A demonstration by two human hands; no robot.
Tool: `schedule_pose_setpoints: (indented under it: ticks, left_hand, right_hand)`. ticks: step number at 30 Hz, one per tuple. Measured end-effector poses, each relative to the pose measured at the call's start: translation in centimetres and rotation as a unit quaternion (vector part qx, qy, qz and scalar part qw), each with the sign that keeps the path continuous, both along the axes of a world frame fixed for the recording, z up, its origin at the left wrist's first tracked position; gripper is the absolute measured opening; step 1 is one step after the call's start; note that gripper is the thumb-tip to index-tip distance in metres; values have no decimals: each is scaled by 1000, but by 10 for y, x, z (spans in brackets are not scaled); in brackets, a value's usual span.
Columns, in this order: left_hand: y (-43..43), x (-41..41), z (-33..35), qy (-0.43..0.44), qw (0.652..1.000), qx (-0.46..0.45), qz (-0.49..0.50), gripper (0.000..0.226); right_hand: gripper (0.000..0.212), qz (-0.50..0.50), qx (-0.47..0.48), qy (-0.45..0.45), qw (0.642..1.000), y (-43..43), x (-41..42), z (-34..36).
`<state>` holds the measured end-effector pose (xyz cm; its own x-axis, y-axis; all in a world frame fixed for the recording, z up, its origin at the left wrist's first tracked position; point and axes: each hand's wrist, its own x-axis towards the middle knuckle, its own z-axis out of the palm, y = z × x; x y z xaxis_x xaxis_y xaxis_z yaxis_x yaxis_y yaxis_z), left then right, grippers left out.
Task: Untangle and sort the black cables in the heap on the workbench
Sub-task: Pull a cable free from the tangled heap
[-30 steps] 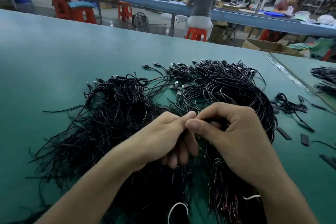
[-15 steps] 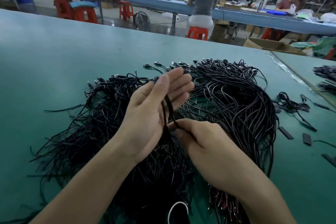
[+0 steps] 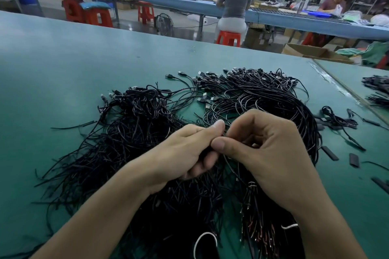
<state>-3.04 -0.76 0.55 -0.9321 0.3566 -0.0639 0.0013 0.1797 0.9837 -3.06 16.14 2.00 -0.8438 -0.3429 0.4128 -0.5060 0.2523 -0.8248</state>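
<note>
- Hands together now, low over the middle of the heap. Half a second ago the left hand (image 3: 185,149) was lifted and spread, with a cable draped over its fingers. It has since dropped, and its fingers are curled shut beside the right hand (image 3: 267,153).
- The left hand's thumb lies along its forefinger, and dark strands show under the curled fingers. It seems to grip the cable it had lifted, though the fist hides exactly which one.
- The right hand pinches a thin cable (image 3: 228,161) between thumb and forefinger, thumb tip touching the left hand. The strand runs down from the pinch into the pile.
- Judged from this, one cable is gathered in and being worked free at close range, not yet set aside.
- On the left of the table (image 3: 63,65), the loose heap (image 3: 126,132) lies tangled, ends sticking out every way.
- To the right, a neater bundle (image 3: 263,94) curves with its plugs together at the far end.
- Further right, a small coil (image 3: 336,120) and some short black strips (image 3: 329,152) lie apart from the pile.
- Most of the sorting looks undone.
</note>
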Motion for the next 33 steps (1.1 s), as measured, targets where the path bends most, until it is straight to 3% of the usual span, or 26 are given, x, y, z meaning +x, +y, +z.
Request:
schedule_pose_setpoints:
  ticks: [5, 9, 13, 15, 17, 20, 23, 26, 29, 33]
  left_hand:
    - [-14, 0, 1, -102, 977, 150, -112, 54]
    - [-18, 0, 4, -136, 968, 163, -133, 55]
    - [-8, -3, -2, -28, 997, 72, -31, 60]
    - [-1, -4, -7, 15, 997, 73, 13, 60]
    - [5, -5, -9, -30, 987, 155, 26, 55]
    - [8, -2, -4, -156, 948, 272, -58, 32]
    - [6, -2, -6, -186, 947, 236, -108, 54]
    - [6, -3, -8, -149, 975, 157, -43, 64]
    - [0, -6, -10, -91, 990, 94, 49, 62]
    - [-14, -13, -7, -56, 972, 132, 184, 61]
  right_hand:
    - [28, 43, -42, -62, 996, 6, -6, -6]
    - [23, 82, -5, -78, 994, 7, -8, -8]
    - [15, 78, 17, -57, 995, 7, -8, -11]
    - [11, 43, 17, -26, 999, 6, -8, -10]
    - [13, 30, -15, -8, 999, 0, -5, -8]
    - [13, -17, -13, 21, 1000, -8, 0, -10]
    - [11, -53, 22, 58, 997, -13, -1, -11]
    - [28, -60, -59, -47, 995, -19, -5, -6]
    - [17, -142, 27, 8, 989, -8, -13, -17]
    - [31, -175, 69, -57, 980, 2, -15, -25]
